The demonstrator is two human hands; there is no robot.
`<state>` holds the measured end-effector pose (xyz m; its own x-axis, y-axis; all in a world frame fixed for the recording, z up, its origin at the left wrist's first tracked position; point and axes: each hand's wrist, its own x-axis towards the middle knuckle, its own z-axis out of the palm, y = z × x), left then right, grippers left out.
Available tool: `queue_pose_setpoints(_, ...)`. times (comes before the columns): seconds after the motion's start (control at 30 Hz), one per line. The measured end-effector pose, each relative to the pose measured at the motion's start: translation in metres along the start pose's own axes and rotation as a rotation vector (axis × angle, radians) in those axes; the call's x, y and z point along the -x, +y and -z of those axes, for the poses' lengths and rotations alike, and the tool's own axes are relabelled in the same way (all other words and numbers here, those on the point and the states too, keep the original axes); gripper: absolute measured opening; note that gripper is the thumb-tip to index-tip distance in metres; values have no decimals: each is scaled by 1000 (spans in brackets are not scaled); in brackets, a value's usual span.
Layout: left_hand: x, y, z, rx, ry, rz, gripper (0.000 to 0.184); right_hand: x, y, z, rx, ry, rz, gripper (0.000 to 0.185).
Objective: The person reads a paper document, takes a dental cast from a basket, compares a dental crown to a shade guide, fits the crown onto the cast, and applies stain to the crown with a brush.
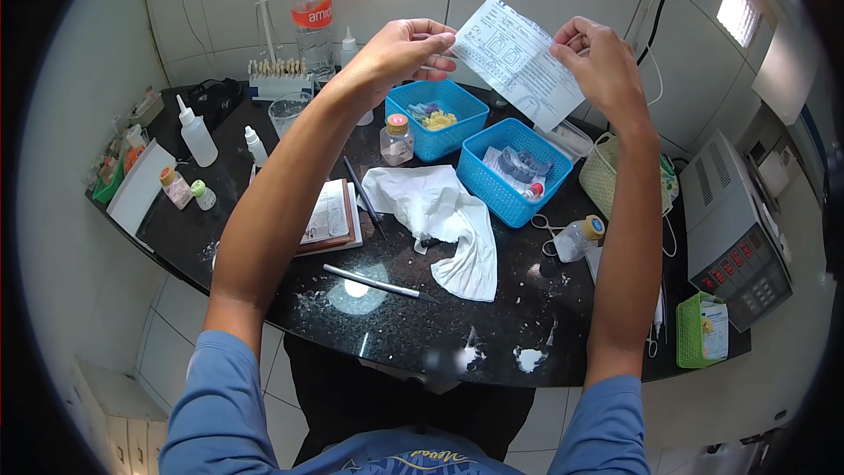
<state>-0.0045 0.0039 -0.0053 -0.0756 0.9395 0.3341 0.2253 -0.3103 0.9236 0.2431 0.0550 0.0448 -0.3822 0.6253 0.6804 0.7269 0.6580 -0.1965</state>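
A creased paper form (517,60) with print, handwriting and a drawn diagram is held up above the far side of the table, tilted. My right hand (600,66) pinches its upper right edge between thumb and curled fingers. At its left edge, the thumb and forefinger of my left hand (409,51) are closed on the paper. Below the sheet stand two blue baskets: one basket (413,142) holds yellow and purple pieces, the other (503,198) holds grey moulded pieces and a red-capped item.
On the black table (387,334) lie a white cloth (470,251), a silver pen-like tool (374,282), a notebook (338,220) and white powder (529,359). Jars, dropper bottles (199,136) and a large plastic bottle (312,26) stand around. A grey machine (738,237) with red digits is at right.
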Motion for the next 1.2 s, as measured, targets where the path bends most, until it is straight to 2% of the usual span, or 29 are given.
queue_pose_setpoints(0.1, -6, -14, 4, -50, 38, -18, 32, 0, -1, -2, 2, 5, -6, 15)
queue_pose_setpoints(0.17, -12, -27, 9, -264, 32, -46, 30, 0, -2, -4, 13, 2, -7, 15)
queue_pose_setpoints(0.2, -13, -33, 11, -258, 40, -41, 30, 0, -4, -4, 14, -6, 1, 15)
queue_pose_setpoints(0.27, -14, -45, 15, -635, -11, -113, 26, 0, -6, -2, -3, -23, -9, 14)
queue_pose_setpoints(0.43, -35, -72, 7, -844, -121, -49, 24, 0, -9, 8, -5, -10, -27, 13)
queue_pose_setpoints(0.5, -45, -73, 2, -1029, -221, -19, 26, 0, -8, 14, -3, 0, -41, 13)
queue_pose_setpoints(0.53, -47, -71, -2, -1031, -218, -23, 26, 0, -7, 17, -20, 2, -46, 13)
queue_pose_setpoints(0.63, -54, -72, -13, -1105, -425, 25, 33, 2, -10, 26, -39, 3, -59, 13)
queue_pose_setpoints(0.73, -58, -74, -16, -1166, -468, 29, 33, 3, -7, 27, -52, 8, -72, 13)
queue_pose_setpoints(1.03, -67, -75, -19, -1198, -510, 21, 31, 2, -3, 32, -60, -12, -125, 15)
queue_pose_setpoints(1.2, -64, -74, -15, -1091, -428, -62, 22, 0, 3, 31, -80, -3, -113, 15)
